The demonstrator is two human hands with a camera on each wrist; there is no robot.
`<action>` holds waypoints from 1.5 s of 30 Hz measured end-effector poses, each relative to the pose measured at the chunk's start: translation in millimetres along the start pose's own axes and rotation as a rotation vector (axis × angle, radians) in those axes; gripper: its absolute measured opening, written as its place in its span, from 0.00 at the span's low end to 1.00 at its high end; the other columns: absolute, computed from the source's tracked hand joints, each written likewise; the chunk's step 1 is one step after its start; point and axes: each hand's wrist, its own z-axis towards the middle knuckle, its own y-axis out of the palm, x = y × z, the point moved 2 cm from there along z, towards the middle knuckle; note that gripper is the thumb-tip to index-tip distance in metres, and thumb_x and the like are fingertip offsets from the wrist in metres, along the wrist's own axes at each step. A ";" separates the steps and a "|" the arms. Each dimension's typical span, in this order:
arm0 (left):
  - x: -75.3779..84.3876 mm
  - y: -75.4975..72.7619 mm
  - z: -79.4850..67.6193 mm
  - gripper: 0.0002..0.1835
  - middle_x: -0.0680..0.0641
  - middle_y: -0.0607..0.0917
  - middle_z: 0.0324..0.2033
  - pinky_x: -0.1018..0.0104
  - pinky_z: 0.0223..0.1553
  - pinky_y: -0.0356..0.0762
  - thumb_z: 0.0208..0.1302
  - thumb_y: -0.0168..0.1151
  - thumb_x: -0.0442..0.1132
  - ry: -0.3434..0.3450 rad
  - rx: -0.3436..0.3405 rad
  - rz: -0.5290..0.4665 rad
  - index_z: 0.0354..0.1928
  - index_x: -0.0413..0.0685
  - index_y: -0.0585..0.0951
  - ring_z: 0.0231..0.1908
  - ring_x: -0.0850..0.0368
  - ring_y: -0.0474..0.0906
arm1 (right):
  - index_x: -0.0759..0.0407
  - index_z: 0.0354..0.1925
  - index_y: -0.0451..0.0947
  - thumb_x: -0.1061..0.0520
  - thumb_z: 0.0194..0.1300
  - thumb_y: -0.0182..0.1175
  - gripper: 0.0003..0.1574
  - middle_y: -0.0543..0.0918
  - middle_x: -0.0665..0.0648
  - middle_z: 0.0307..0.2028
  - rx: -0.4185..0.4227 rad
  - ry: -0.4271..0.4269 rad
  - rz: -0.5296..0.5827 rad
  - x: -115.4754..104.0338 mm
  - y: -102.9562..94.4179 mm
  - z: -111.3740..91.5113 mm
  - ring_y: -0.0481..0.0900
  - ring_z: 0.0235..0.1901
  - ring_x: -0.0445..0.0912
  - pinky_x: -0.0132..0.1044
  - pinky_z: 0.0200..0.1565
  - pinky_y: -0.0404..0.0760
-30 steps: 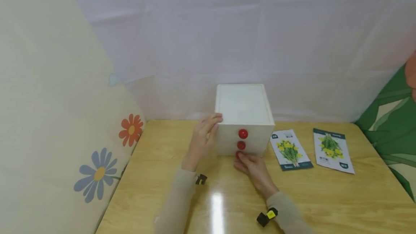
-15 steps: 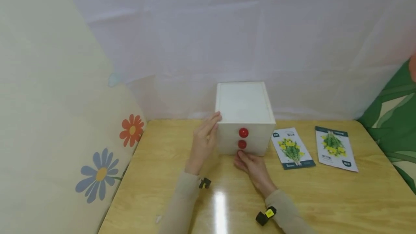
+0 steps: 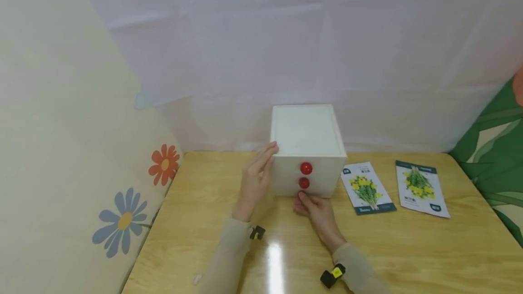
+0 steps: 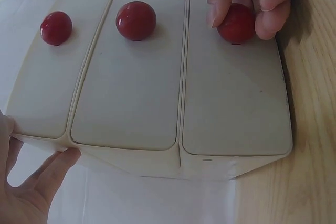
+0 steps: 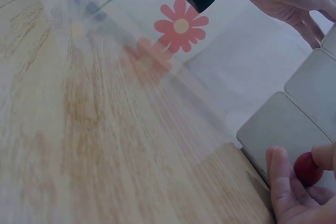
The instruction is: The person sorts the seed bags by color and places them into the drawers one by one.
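A small white drawer cabinet stands on the table, with three drawer fronts and a red round knob on each. At its left side is my left hand, fingers extended along the side and fingertips touching the top front edge. My right hand pinches the lowest red knob between thumb and fingers. The top knob and middle knob are untouched. In the left wrist view the bottom drawer front looks about level with the others. What is inside the drawers is hidden.
Two flat seed packets with yellow-flower pictures, a nearer one and a farther one, lie right of the cabinet on the wooden table. A white cloth hangs behind. Flower-printed cloth lines the left side.
Both hands keep nearly the same places on the cabinet and the lowest knob. The view has shifted slightly; no drawer has visibly moved.
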 end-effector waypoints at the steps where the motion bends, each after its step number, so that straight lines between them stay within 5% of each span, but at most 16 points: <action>1: 0.6 -0.1 0.5 0.16 0.43 0.79 0.63 0.64 0.60 0.77 0.73 0.55 0.30 0.000 0.002 -0.001 0.60 0.40 0.80 0.63 0.47 0.76 | 0.70 0.55 0.79 0.46 0.70 0.63 0.29 0.87 0.65 0.42 -0.002 -0.001 0.007 -0.5 0.4 -0.2 0.89 0.40 0.50 0.39 0.45 0.87; 20: 2.5 -0.7 -1.1 0.17 0.43 0.77 0.64 0.66 0.57 0.79 0.75 0.53 0.31 -0.019 -0.013 -0.015 0.61 0.40 0.79 0.64 0.48 0.75 | 0.77 0.52 0.79 0.50 0.70 0.63 0.29 0.88 0.67 0.37 0.008 -0.037 0.070 -0.4 1.7 -8.4 0.89 0.36 0.48 0.39 0.44 0.88; 45: 6.0 -2.1 1.5 0.17 0.41 0.78 0.64 0.69 0.54 0.80 0.74 0.53 0.29 -0.020 -0.021 -0.018 0.61 0.38 0.78 0.64 0.46 0.75 | 0.76 0.55 0.76 0.48 0.70 0.63 0.31 0.87 0.67 0.41 -0.003 0.019 0.057 -1.5 -0.8 -20.9 0.89 0.39 0.48 0.38 0.46 0.87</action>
